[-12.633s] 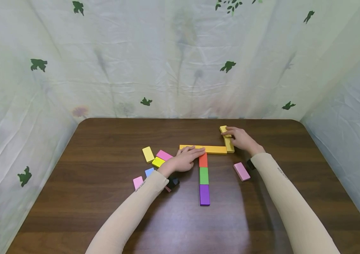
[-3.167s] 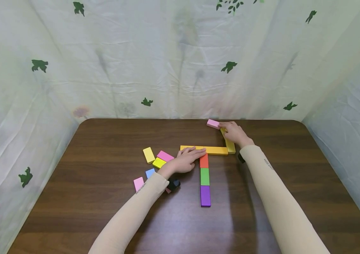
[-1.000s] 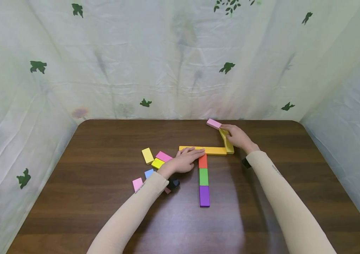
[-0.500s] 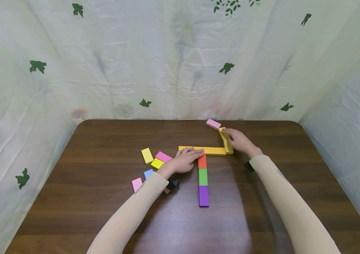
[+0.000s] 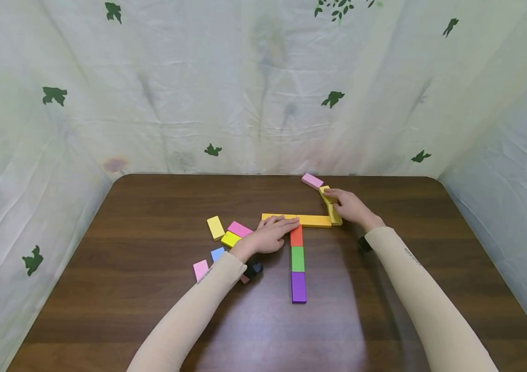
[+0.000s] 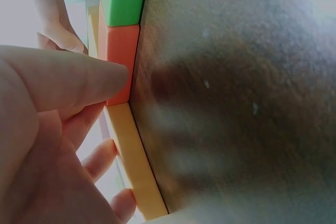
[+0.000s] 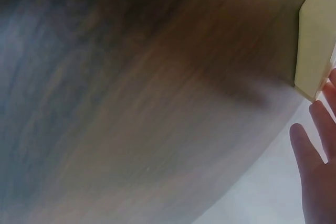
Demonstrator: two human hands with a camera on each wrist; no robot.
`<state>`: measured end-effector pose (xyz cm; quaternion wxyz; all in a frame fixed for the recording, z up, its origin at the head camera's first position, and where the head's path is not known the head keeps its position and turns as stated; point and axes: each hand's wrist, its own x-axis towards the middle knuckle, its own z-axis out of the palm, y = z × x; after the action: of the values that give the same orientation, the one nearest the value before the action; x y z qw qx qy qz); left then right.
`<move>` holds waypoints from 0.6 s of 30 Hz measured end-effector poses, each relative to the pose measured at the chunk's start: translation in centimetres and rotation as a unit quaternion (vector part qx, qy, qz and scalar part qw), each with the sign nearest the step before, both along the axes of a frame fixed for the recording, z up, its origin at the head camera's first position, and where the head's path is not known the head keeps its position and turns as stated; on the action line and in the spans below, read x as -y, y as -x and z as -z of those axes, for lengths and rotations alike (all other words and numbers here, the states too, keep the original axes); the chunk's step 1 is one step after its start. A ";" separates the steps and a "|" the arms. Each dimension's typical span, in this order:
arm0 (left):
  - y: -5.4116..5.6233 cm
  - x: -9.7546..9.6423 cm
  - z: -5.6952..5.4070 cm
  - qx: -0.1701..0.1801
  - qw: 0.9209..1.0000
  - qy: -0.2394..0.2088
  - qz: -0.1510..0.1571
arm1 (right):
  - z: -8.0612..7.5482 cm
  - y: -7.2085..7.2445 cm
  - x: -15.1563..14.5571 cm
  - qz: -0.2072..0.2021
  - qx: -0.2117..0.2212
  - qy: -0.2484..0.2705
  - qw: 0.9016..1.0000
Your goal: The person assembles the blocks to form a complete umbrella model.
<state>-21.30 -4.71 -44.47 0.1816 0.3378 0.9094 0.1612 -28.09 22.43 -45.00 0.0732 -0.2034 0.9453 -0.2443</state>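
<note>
My left hand (image 5: 268, 235) rests with fingers extended over the orange blocks (image 5: 314, 221), fingertips at the red block (image 5: 296, 236). In the left wrist view the thumb (image 6: 105, 77) touches the red block's side. Green (image 5: 297, 258) and purple (image 5: 298, 287) blocks continue that column toward me. At the orange row's right end, two yellow blocks (image 5: 335, 216) run away at a bend. My right hand (image 5: 352, 207) lies beside them, fingertips over the farther one; its fingers look straight in the right wrist view. A pink block (image 5: 312, 180) sits at that block's far end.
Loose blocks lie around my left forearm: pale yellow (image 5: 216, 228), magenta (image 5: 239, 229), bright yellow (image 5: 231, 238), blue (image 5: 217, 253) and pink (image 5: 201, 268). Part of this group is hidden under the sleeve. A patterned curtain (image 5: 263, 103) hangs behind the wooden table (image 5: 152, 201).
The pink block has gone from the table right of the column to the far end of the yellow blocks. My right hand then drew slightly back from it. My left hand stayed put.
</note>
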 end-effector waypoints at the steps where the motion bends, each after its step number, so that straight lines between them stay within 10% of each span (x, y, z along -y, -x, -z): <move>1: 0.0 0.0 0.0 0.000 1.000 0.000 0.000 | 0.0 0.0 0.0 -0.001 0.000 0.001 1.000; 18: 0.1 0.0 0.2 -0.006 1.000 0.005 0.006 | -0.5 1.3 0.9 0.005 -0.003 0.013 1.000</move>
<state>-21.41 -4.72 -44.67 0.1792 0.3436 0.9090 0.1537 -29.43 21.52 -44.49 0.0663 -0.2004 0.9432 -0.2567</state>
